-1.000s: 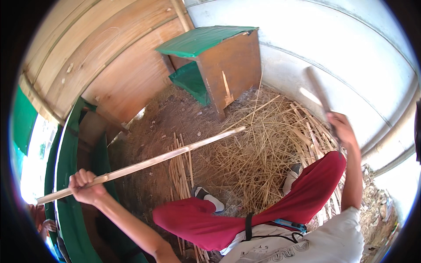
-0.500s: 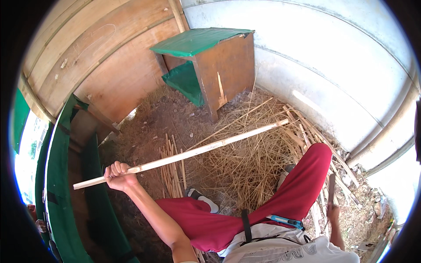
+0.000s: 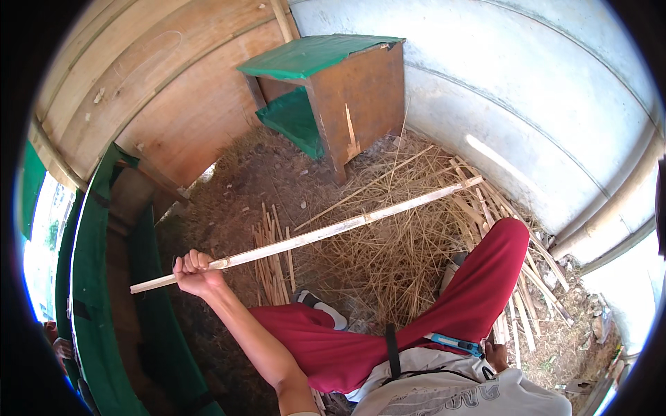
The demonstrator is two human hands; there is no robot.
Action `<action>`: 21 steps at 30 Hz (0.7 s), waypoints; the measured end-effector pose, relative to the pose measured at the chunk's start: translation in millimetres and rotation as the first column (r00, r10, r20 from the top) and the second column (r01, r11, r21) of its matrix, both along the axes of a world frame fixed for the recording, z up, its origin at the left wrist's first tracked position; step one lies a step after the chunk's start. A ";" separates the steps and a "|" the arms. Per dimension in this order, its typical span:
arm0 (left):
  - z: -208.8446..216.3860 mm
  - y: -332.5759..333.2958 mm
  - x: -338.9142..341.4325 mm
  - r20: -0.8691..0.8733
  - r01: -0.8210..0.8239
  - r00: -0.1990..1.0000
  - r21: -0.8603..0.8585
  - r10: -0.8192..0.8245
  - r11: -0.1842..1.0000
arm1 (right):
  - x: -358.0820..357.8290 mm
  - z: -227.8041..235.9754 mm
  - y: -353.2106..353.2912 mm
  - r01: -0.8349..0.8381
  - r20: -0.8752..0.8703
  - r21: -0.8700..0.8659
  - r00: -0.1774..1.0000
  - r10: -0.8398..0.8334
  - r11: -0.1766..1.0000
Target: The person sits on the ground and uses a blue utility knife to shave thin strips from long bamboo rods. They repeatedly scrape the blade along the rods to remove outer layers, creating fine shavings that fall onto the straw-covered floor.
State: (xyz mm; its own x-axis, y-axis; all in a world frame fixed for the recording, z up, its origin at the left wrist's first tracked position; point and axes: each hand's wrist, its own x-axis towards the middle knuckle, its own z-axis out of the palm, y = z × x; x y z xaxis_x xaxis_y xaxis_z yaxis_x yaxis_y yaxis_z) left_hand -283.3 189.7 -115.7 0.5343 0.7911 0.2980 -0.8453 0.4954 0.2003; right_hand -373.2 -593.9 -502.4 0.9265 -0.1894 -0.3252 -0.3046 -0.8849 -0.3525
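A long pale split bamboo strip slants across the view, its far right end rising over the straw pile. My left hand is wrapped round it close to its left end. My right hand shows only in part beside my right hip; its fingers are mostly hidden, and whether it holds anything does not show. A blue utility knife lies at my lap, close to that hand.
A heap of thin bamboo shavings spreads before my legs. Split strips lie left of it, more strips along the right wall. A brown wooden box with green covering stands behind; a green-covered bench is at left.
My left hand and the bamboo strip have shifted slightly right. My right hand has drawn in toward my hip, and the dark blade-like tool it held upright is out of sight.
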 end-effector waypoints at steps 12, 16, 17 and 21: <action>-24.2 23.6 1.3 -0.462 -0.300 0.887 -0.551 0.015 0.779 | 26.3 -14.3 -28.7 0.588 -0.578 0.357 0.749 -0.322 0.726; -49.5 48.9 2.2 -0.374 -0.182 0.919 -0.677 -0.121 0.713 | 35.2 3.7 -26.4 0.649 -0.656 0.467 0.709 -0.257 0.601; -55.4 56.2 -1.2 -0.348 -0.151 0.926 -0.698 -0.147 0.700 | 36.5 7.3 -23.2 0.651 -0.654 0.491 0.714 -0.249 0.579; -58.8 56.1 -2.3 -0.286 -0.081 0.944 -0.688 -0.167 0.721 | 36.1 25.7 -11.3 0.696 -0.643 0.486 0.694 -0.323 0.528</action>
